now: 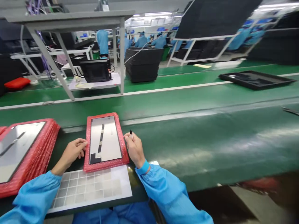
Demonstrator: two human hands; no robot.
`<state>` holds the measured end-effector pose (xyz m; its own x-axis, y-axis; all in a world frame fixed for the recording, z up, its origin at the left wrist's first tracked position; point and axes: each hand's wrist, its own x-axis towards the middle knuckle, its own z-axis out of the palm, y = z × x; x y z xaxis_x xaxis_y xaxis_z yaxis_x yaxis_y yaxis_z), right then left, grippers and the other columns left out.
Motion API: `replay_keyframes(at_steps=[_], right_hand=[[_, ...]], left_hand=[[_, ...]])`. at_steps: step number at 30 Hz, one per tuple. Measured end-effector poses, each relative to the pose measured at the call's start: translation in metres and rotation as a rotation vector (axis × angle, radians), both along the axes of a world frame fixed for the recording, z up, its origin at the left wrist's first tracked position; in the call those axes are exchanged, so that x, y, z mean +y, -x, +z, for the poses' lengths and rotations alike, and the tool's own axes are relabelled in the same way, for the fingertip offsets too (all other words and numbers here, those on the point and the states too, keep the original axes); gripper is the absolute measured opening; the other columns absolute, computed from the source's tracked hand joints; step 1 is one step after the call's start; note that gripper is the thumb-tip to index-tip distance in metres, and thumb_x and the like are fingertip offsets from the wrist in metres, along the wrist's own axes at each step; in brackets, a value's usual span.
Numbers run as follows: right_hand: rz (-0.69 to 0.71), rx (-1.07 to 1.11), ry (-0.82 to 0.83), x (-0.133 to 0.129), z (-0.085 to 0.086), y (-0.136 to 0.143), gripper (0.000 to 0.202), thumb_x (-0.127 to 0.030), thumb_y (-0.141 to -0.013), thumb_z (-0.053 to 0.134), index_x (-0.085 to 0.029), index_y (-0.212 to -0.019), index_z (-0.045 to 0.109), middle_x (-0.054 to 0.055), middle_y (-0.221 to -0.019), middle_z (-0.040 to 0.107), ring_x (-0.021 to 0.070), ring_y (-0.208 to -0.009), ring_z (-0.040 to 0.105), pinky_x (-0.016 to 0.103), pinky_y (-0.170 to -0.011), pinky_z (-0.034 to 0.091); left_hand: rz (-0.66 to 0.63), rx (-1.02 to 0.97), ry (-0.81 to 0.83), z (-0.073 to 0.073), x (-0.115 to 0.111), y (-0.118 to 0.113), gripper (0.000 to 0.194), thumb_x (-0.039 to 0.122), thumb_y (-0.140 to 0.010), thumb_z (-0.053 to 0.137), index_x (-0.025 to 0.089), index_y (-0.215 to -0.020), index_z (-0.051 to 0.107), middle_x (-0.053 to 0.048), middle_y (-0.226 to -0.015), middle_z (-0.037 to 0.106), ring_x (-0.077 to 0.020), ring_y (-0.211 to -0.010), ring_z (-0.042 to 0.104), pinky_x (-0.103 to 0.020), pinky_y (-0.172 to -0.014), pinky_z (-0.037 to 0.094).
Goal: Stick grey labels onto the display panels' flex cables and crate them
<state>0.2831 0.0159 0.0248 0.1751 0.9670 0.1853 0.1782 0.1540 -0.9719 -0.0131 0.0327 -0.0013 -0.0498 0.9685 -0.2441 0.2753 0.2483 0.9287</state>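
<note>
A flat panel [109,133] with a pale back and a dark strip lies on a red bubble-wrap sheet [106,165] on the green bench. My left hand [76,151] touches the left edge of this wrap, fingers pressed together. At the right edge, my right hand [135,146] is closed around a small white item with a black tip [131,133]. Below the wrap is a white sheet of pale square labels [93,188], partly covered by it.
A stack of red bubble wrap [44,155] with another panel [22,143] stands at left. Behind are a grey metal stand [121,56], black bins [143,65] and a black tray [257,79]. People in blue work farther back.
</note>
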Motion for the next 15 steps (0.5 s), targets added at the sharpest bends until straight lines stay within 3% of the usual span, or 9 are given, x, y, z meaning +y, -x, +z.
replay_keyframes(at_steps=[6,15], right_hand=[[0.12,-0.397,0.139,0.0,-0.002,-0.002,0.021,-0.035,-0.082,0.064,-0.017,-0.093,0.069,-0.001,-0.07,0.061,0.0168,-0.068,0.056,0.029,-0.071,0.04],[0.145,-0.327,0.111,0.005,-0.016,-0.003,0.021,-0.035,-0.08,0.067,-0.017,-0.088,0.073,-0.002,-0.067,0.061,0.0157,-0.066,0.055,0.027,-0.067,0.042]], left_hand=[[0.044,-0.017,-0.032,-0.002,-0.001,-0.006,0.055,0.063,-0.07,0.078,0.016,-0.092,0.06,0.005,-0.055,0.059,-0.0117,-0.04,0.055,-0.019,-0.035,0.037],[0.019,-0.026,-0.001,-0.006,0.009,-0.012,0.047,0.062,-0.07,0.075,0.019,-0.072,0.056,0.003,-0.044,0.053,-0.011,-0.034,0.05,-0.019,-0.035,0.035]])
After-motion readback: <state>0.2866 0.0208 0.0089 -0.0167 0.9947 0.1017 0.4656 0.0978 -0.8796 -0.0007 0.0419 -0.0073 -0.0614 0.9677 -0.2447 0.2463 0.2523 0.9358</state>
